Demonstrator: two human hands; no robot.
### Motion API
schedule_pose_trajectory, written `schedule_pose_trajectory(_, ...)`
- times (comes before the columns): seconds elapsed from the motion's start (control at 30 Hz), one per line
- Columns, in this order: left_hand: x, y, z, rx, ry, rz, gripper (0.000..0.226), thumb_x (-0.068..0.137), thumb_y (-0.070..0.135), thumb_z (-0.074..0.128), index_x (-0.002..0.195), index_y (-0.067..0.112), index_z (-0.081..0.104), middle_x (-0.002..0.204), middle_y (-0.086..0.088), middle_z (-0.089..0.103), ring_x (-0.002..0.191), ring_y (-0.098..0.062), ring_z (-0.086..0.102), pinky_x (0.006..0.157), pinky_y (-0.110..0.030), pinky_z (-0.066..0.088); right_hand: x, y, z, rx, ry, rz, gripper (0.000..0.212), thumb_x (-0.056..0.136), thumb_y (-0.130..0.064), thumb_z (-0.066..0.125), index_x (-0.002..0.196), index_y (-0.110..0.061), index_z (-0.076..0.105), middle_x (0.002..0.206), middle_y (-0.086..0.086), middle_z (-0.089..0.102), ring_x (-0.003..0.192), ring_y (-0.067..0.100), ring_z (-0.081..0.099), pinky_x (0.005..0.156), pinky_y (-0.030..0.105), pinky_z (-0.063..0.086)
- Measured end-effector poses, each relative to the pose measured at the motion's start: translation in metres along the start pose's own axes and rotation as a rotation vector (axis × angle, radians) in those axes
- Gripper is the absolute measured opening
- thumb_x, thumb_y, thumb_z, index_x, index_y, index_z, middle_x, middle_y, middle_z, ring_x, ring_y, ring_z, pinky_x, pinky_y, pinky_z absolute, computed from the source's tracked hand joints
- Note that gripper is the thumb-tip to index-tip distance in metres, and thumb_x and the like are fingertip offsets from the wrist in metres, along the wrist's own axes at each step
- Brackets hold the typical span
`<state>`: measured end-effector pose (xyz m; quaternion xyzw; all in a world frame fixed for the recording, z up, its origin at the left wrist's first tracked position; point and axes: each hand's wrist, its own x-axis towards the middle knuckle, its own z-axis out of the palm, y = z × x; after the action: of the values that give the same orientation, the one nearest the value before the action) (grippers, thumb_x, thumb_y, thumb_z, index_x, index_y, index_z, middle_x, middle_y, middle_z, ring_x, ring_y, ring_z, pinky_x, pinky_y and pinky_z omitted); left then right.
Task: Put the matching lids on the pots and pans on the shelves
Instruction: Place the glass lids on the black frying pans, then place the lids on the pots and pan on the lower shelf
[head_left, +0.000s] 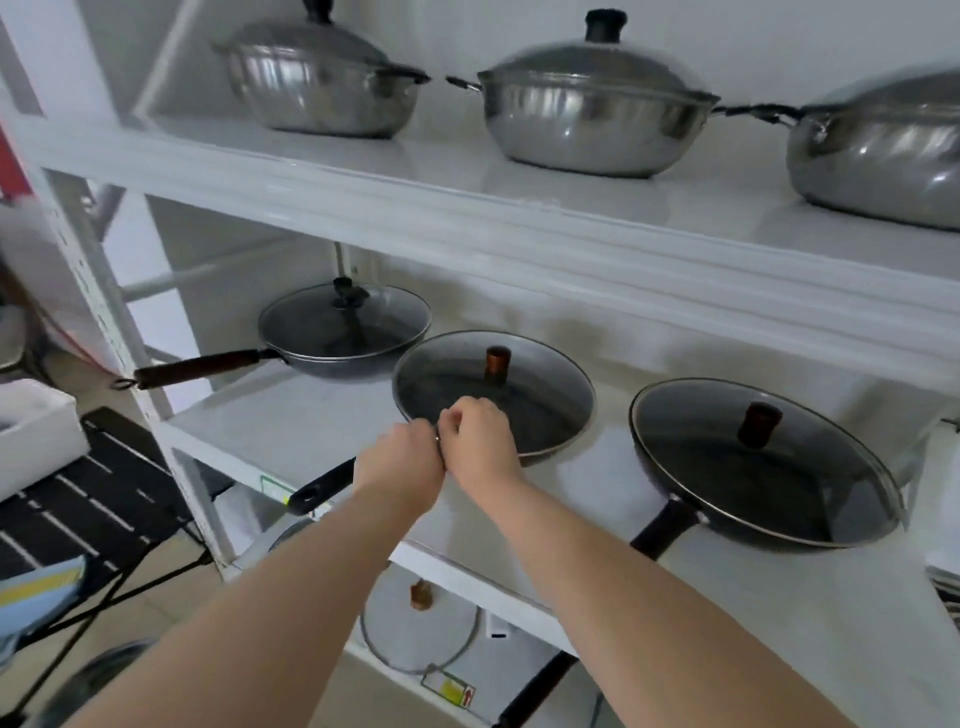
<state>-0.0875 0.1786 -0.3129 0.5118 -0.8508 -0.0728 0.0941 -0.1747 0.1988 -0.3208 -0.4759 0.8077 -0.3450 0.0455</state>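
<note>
On the middle shelf (291, 415) a black frying pan sits under a glass lid (540, 395) with a brown knob. My left hand (402, 457) and my right hand (480, 434) meet at the lid's near rim, and both pinch its edge. The pan's black handle (319, 486) sticks out to the left below my left wrist. To the left stands a dark wok (343, 338) with a glass lid and a wooden handle. To the right a large black pan (763, 462) carries a glass lid with a dark brown knob.
The top shelf (467, 208) holds three steel pots with domed lids and black knobs. On the lower shelf lies a glass lid (421, 631) with a brown knob. A black slatted folding table (88, 499) and a white box (36, 431) stand at the left.
</note>
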Motion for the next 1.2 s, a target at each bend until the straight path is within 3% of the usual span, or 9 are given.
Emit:
schedule_pose_trajectory(0.13,0.019,-0.073,-0.033,0.023,0.025,-0.042,0.021,0.094,0.018,0.045,0.111,0.011,0.054,0.113,-0.009,0.061,0.105,-0.033,0.061,0.075,-0.036,0.043,0.009,-0.077,0.037,0.091,-0.075,0.011,0.031,0.096,-0.018,0.042,0.097,0.004,0.064,0.104,0.02,0.064,0.098,0.033,0.059,0.076,0.036,0.043)
schedule_pose_trajectory(0.27,0.037,-0.145,-0.044,0.08,0.032,-0.021,0.02,0.092,0.01,0.043,0.11,0.012,0.051,0.111,-0.008,0.062,0.102,-0.03,0.062,0.071,-0.033,0.04,0.013,-0.134,0.084,0.191,-0.112,0.103,0.028,0.097,-0.015,0.04,0.095,0.004,0.061,0.105,0.022,0.064,0.093,0.034,0.059,0.066,0.029,0.031)
schedule_pose_trajectory(0.47,0.07,-0.233,-0.028,0.203,0.007,0.103,0.023,0.089,0.008,0.044,0.11,0.014,0.052,0.107,-0.006,0.064,0.1,-0.029,0.064,0.068,-0.032,0.04,0.022,-0.179,0.171,0.244,-0.076,0.237,0.023,0.094,-0.009,0.039,0.087,0.0,0.06,0.1,0.019,0.067,0.075,0.025,0.052,0.063,0.029,0.037)
schedule_pose_trajectory(0.63,0.081,-0.298,0.008,0.284,-0.052,0.185,0.028,0.086,0.006,0.045,0.108,0.016,0.059,0.101,-0.004,0.066,0.096,-0.026,0.065,0.068,-0.03,0.041,0.012,-0.199,0.237,0.058,-0.04,0.263,0.02,0.096,-0.008,0.04,0.099,-0.001,0.059,0.104,0.015,0.066,0.096,0.03,0.064,0.07,0.033,0.046)
schedule_pose_trajectory(0.73,0.076,-0.318,0.044,0.299,-0.088,0.258,0.027,0.087,0.011,0.044,0.107,0.017,0.06,0.102,-0.004,0.068,0.097,-0.027,0.066,0.07,-0.03,0.042,-0.008,-0.183,0.275,-0.034,-0.017,0.259,0.02,0.097,-0.008,0.038,0.102,-0.004,0.057,0.105,0.013,0.065,0.097,0.03,0.065,0.07,0.034,0.047)
schedule_pose_trajectory(0.87,0.074,-0.327,0.1,0.323,-0.155,0.408,0.028,0.09,0.016,0.041,0.107,0.018,0.062,0.104,-0.004,0.07,0.1,-0.028,0.066,0.074,-0.032,0.046,-0.04,-0.136,0.324,-0.086,0.065,0.281,0.022,0.096,-0.01,0.038,0.102,-0.005,0.058,0.104,0.013,0.067,0.09,0.032,0.068,0.06,0.028,0.033)
schedule_pose_trajectory(0.93,0.076,-0.327,0.137,0.343,-0.179,0.473,0.03,0.092,0.019,0.037,0.109,0.019,0.061,0.106,-0.004,0.07,0.102,-0.028,0.067,0.079,-0.033,0.05,-0.05,-0.105,0.347,-0.074,0.006,0.354,0.025,0.098,-0.014,0.036,0.105,-0.006,0.058,0.105,0.012,0.067,0.095,0.029,0.066,0.064,0.029,0.035)
schedule_pose_trajectory(1.03,0.085,-0.322,0.2,0.333,-0.246,0.418,0.033,0.094,0.018,0.038,0.118,0.019,0.06,0.114,-0.003,0.068,0.107,-0.026,0.065,0.082,-0.033,0.05,-0.05,-0.062,0.381,-0.036,-0.079,0.423,0.025,0.096,-0.017,0.038,0.106,-0.012,0.061,0.106,0.008,0.068,0.1,0.025,0.065,0.079,0.032,0.047)
schedule_pose_trajectory(1.2,0.117,-0.303,0.284,0.24,-0.242,0.375,0.028,0.093,0.016,0.044,0.11,0.021,0.065,0.114,-0.003,0.067,0.106,-0.026,0.065,0.085,-0.035,0.05,-0.034,0.007,0.426,-0.052,-0.029,0.437,0.025,0.098,-0.012,0.036,0.105,-0.005,0.059,0.109,0.013,0.063,0.102,0.028,0.061,0.085,0.035,0.047)
